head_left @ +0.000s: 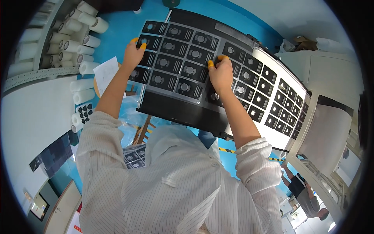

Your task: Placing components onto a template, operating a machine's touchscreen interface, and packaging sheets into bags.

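A clear film sheet (170, 46) with rows of black rectangular printed labels, each with a round mark, lies over the left end of a long black-framed conveyor belt (171, 111). My left hand (133, 55) is closed on the sheet's left edge, thumb and forefinger in yellow finger covers. At the sheet's right side, my right hand (221, 76) pinches its edge, also with yellow-covered fingertips. Past that hand, more black label sheets (255, 84) continue along the belt over a brightly lit white surface. My right hand hides some of the labels beneath it.
White rolls (99, 25) fill a shelf at the left. A white paper (105, 74) rests beside the belt's left end. Below it, more printed sheets (135, 156) are stacked near my waist. Another person (307, 199) is at the far lower right. Pale machine housing (327, 132) stands at the right.
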